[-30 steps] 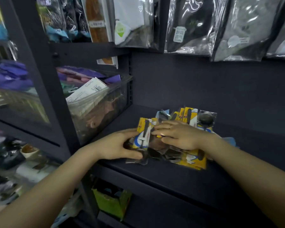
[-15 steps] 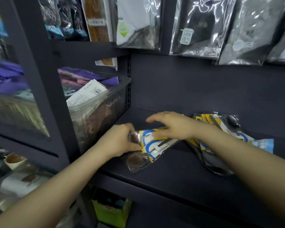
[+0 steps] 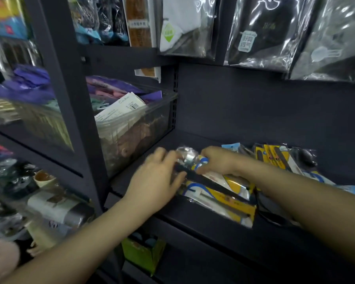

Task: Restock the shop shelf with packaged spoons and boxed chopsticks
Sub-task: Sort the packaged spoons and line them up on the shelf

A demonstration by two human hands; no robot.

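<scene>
Two hands work one bundle of packaged spoons [image 3: 215,193] on the dark shop shelf [image 3: 193,224]. The bundle lies flat near the shelf's front edge, its yellow, blue and white cards fanned slightly, with long dark handles visible through the clear film.

The left hand [image 3: 156,181] rests against the bundle's left end. Its fingers are blurred by motion, so whether they curl round a pack or merely press on it cannot be told. The right hand [image 3: 217,162] has its fingers curled over the upper packs near the silvery bowl end, holding them down. In my judgement the two hands bracket the bundle from either end so the slippery film packs can be squared up and slid as one unit, not scattered.

A second stack of spoon packs [image 3: 279,158] lies just beside the right forearm, toward the rear of the same shelf, leaning against the back panel. The bundle in hand appears intended to sit left of it, filling the bare stretch of shelf between that stack and the clear plastic bin [image 3: 131,128] at the left, which holds unrelated folded goods and a white tag.

No boxed chopsticks can be identified in view. Bagged items [image 3: 260,33] hang from the rail above, clear of the work area.

Assessment: placement of spoons is under way; alignment is incomplete, and the glossy wrappers may slip toward the front edge if released unevenly.
</scene>
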